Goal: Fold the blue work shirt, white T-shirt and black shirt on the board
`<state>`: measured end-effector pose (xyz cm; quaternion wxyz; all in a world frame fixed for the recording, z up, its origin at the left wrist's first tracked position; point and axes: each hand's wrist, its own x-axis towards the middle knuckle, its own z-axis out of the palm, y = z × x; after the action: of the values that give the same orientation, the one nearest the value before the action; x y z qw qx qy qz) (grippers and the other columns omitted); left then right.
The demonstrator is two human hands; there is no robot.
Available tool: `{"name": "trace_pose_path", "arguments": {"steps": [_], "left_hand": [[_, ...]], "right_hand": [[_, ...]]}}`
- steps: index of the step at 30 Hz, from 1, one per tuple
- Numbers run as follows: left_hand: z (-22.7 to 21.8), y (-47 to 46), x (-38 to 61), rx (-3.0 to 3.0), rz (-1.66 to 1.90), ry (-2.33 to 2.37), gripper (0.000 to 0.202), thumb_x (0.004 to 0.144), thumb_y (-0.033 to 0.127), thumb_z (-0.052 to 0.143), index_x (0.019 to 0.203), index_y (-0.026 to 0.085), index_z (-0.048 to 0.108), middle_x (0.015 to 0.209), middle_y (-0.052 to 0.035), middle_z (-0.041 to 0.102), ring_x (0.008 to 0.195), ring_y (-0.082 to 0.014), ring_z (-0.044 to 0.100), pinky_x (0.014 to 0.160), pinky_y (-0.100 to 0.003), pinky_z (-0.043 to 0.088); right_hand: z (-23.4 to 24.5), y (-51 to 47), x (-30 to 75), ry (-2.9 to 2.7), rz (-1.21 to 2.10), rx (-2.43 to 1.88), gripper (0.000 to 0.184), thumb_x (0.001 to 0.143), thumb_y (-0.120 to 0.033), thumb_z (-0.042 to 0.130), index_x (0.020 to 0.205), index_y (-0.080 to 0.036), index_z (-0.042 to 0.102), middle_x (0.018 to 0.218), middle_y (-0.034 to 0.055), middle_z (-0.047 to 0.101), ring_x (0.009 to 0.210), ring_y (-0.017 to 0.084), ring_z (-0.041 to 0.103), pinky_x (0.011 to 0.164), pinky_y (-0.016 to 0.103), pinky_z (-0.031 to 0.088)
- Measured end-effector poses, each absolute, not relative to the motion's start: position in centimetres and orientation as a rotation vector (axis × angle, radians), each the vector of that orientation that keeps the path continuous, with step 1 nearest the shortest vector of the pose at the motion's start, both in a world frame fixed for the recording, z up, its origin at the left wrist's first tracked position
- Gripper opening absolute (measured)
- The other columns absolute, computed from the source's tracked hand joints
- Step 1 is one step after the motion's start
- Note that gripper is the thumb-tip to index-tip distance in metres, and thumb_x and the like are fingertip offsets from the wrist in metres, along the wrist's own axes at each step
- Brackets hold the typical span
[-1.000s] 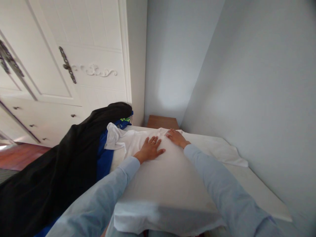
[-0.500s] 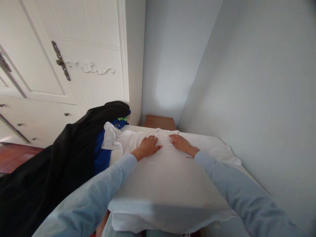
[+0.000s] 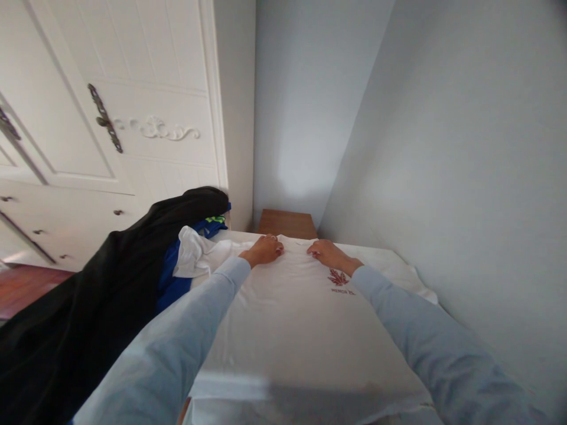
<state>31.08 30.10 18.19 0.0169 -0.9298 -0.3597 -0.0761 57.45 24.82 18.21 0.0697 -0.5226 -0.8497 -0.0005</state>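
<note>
A: anyone able to read that white shirt [image 3: 292, 324]?

B: partly; the dark lettering [image 3: 340, 291] on it starts "MEMOR", then the last bit goes too blurry for me; there's a dark red maple-leaf print [image 3: 338, 277] sitting right above it

A: and the bright green marks [image 3: 215, 219] on the blue fabric [image 3: 176, 291]?

B: nope; too small and smudgy to make out

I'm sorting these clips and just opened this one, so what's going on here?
A person has both hands on a white shirt spread out flat, its near end hanging down. The left hand and right hand rest at the far end, on either side of the neckline, fingers curled; whether they pinch the cloth is hard to tell. A red leaf print shows near the right wrist. Black cloth lies over blue cloth on the left.
</note>
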Motion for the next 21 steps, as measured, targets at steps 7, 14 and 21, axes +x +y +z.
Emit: {"name": "trace_pose_path", "arguments": {"steps": [7, 14, 21], "left_hand": [[18.12, 30.48, 31.58, -2.849, -0.234, -1.108, 0.023, 0.093, 0.028, 0.054, 0.099, 0.018, 0.073, 0.111, -0.0142, 0.066, 0.108, -0.0277, 0.058, 0.092, -0.039, 0.046], [18.01, 30.94, 31.21, -2.848, -0.207, -1.035, 0.023, 0.095, 0.023, 0.049, 0.102, 0.018, 0.070, 0.111, -0.0124, 0.066, 0.107, -0.0253, 0.058, 0.090, -0.037, 0.045], [18.29, 30.77, 30.88, -2.847, -0.192, -1.007, 0.022, 0.094, 0.019, 0.050, 0.094, 0.016, 0.072, 0.112, -0.0150, 0.066, 0.112, -0.0279, 0.056, 0.092, -0.040, 0.043]], "right_hand": [[18.32, 25.23, 57.33, -2.570, 0.011, -1.536, 0.018, 0.086, -0.009, 0.061, 0.086, -0.019, 0.076, 0.094, 0.0083, 0.073, 0.093, 0.022, 0.065, 0.085, 0.031, 0.045], [18.25, 24.69, 57.51, -2.497, -0.015, -1.539, 0.020, 0.090, -0.009, 0.054, 0.090, -0.016, 0.072, 0.094, 0.0094, 0.073, 0.090, 0.022, 0.064, 0.086, 0.032, 0.043], [17.95, 24.55, 58.10, -2.500, -0.013, -1.493, 0.024, 0.089, -0.011, 0.057, 0.105, -0.021, 0.073, 0.107, 0.0090, 0.072, 0.107, 0.024, 0.062, 0.098, 0.040, 0.040]]}}
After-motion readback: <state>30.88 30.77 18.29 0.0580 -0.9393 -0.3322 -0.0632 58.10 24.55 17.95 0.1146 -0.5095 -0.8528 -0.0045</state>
